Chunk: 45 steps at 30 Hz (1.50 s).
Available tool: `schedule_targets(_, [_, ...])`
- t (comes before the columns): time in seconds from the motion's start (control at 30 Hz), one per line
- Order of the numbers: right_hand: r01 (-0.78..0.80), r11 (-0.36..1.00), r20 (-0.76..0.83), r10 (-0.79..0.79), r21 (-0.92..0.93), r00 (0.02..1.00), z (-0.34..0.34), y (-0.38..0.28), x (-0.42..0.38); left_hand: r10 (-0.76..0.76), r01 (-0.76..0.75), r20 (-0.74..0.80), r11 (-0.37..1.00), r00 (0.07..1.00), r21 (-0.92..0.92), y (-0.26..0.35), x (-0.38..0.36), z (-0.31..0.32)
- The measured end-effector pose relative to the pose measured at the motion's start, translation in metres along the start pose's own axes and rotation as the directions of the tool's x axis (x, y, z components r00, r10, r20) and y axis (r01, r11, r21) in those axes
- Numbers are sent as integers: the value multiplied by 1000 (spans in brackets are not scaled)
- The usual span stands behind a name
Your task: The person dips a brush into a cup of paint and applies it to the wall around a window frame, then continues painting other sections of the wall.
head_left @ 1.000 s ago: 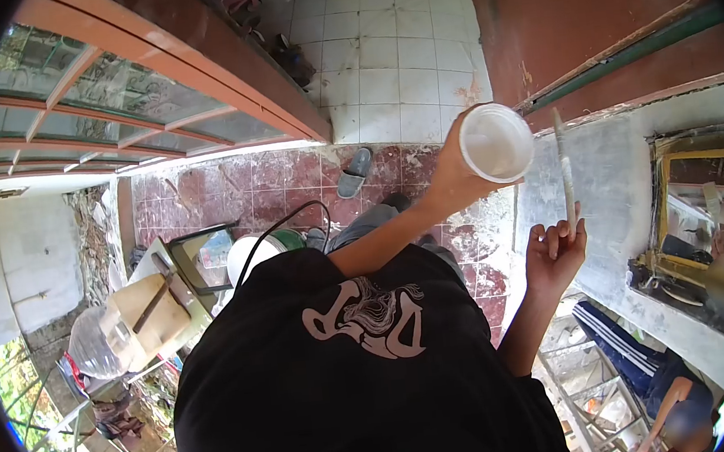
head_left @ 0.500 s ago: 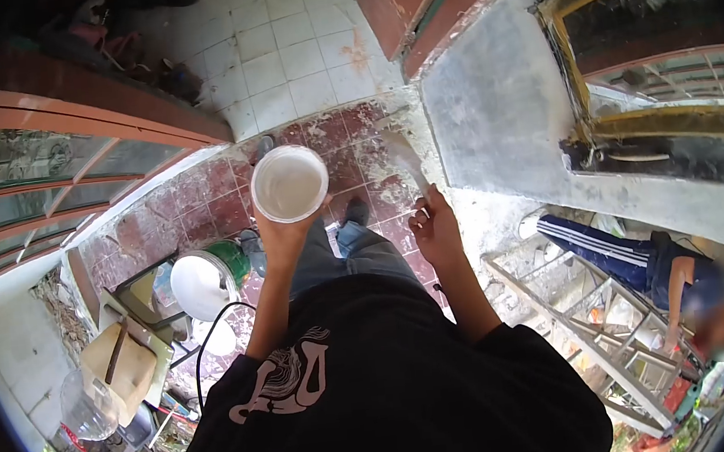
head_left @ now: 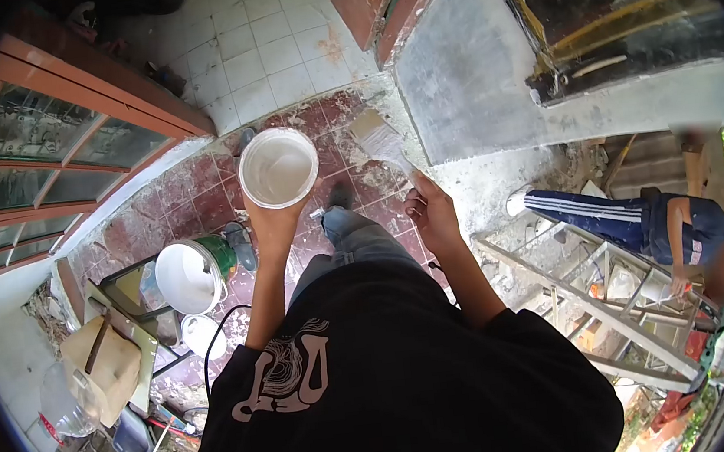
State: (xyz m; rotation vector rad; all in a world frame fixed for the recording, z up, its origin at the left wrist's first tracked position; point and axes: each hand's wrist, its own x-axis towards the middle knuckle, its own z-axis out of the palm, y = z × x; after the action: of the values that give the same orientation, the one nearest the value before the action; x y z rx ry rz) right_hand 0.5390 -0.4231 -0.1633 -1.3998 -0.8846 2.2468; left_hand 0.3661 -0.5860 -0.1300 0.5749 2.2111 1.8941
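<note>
My left hand [head_left: 273, 224] is wrapped round the underside and near side of a round white tub [head_left: 312, 175], held up in front of me. Inside it is a whitish, paint-like substance [head_left: 280, 168]. In my right hand [head_left: 434, 212] is a wide paintbrush [head_left: 383, 141], gripped by its handle with the tan bristle end pointing away and to the left. The brush is apart from the tub and hangs over the floor near the foot of the wall.
Grey-white wall [head_left: 461, 77] rises at the right, with a yellow-edged window frame [head_left: 535, 26]. A wooden ladder [head_left: 597, 317] is beside another person [head_left: 675, 222] on the right. White bucket [head_left: 184, 278] and chair [head_left: 117, 310] stand at left. Red tiles [head_left: 203, 206] lie underfoot.
The view has shifted, and the wall now sits further left and higher. My right hand has turned the brush so its broad face shows. The tub stays in my left hand.
</note>
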Motion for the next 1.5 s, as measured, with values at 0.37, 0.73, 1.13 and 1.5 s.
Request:
schedule_targets(0.37, [134,969,-32,-130,207,991,-31,28,-89,-89,91,-102,996,991,15,1,-141,-66])
schedule_targets(0.73, [48,930,79,-82,364,994,-38,16,-125,-55,54,-50,998,997,-15,4,-182,-53])
schedule_targets(1.13, [480,805,-127,-467,348,875,-128,-62,-183,121,-44,397,979,910,-197,35,-144,53])
schedule_targets(1.5, [639,675,-406,-502,368,764,-157,-71,-191,149,-38,454,969,878,-244,18,-159,79])
